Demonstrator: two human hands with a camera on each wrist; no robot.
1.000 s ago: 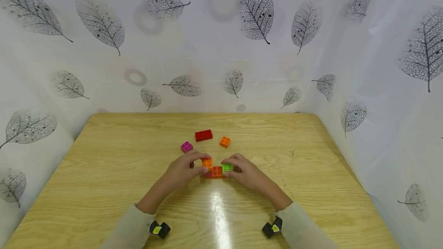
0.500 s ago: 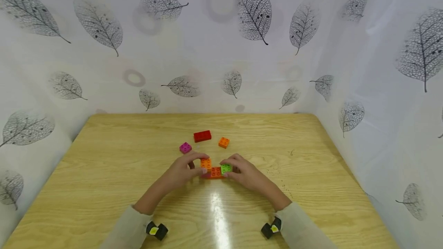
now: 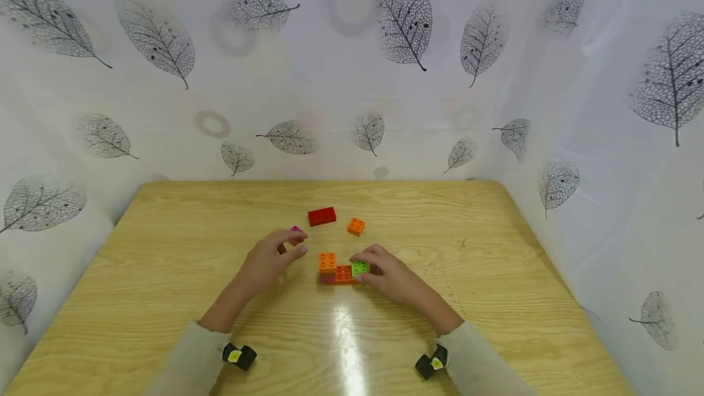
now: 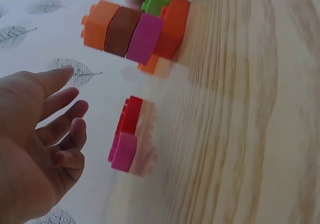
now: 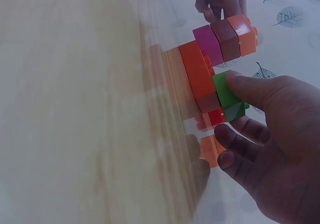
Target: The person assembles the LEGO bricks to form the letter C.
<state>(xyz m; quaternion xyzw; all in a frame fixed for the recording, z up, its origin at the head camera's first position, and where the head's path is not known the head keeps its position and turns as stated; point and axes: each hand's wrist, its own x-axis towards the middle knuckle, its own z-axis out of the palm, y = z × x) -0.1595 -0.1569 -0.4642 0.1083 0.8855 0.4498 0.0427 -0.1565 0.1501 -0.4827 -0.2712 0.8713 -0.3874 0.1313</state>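
Free gap between left grip and brick stack, right grip blocking stack's right end

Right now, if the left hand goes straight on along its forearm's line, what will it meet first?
Probably the small square magenta plastic brick; the left hand partly hides it in the head view, so depth is unclear.

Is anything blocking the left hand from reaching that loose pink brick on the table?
Nothing visible stands between the left hand and the loose pink brick; the red brick lies beyond, and the brick stack stands to the right.
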